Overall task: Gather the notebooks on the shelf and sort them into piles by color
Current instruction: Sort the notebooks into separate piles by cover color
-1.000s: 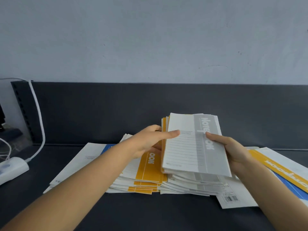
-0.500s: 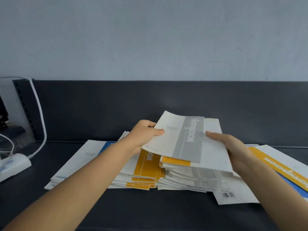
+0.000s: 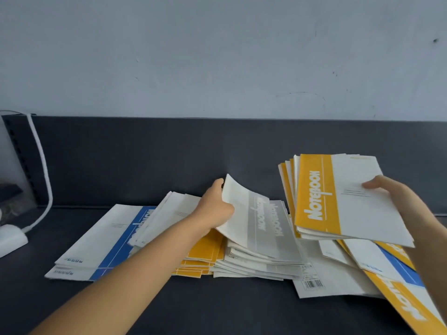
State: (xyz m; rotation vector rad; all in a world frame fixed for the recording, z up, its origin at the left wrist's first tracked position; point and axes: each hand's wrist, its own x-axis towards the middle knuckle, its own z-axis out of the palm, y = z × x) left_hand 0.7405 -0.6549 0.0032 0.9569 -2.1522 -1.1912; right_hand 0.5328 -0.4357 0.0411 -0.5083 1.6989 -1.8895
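Observation:
My right hand (image 3: 396, 199) grips a stack of yellow-banded notebooks (image 3: 338, 199), lifted above the shelf at the right. My left hand (image 3: 215, 209) pinches the left edge of a grey-banded notebook (image 3: 244, 213), curling it up off the grey pile (image 3: 266, 259) in the middle. A yellow pile (image 3: 203, 257) lies just left of the grey pile, partly hidden by my left forearm. Blue-banded notebooks (image 3: 108, 243) lie flat at the left. More loose notebooks in white, blue and yellow (image 3: 377, 267) spread under my right forearm.
The dark shelf surface (image 3: 217, 308) has a raised dark back panel (image 3: 169, 160) against a pale wall. A white cable (image 3: 43, 170) runs down to a white device (image 3: 9, 238) at the far left edge.
My right hand has carried the yellow stack up and to the right, away from the middle pile. My left hand kept the grey notebook and lowered it onto the grey pile.

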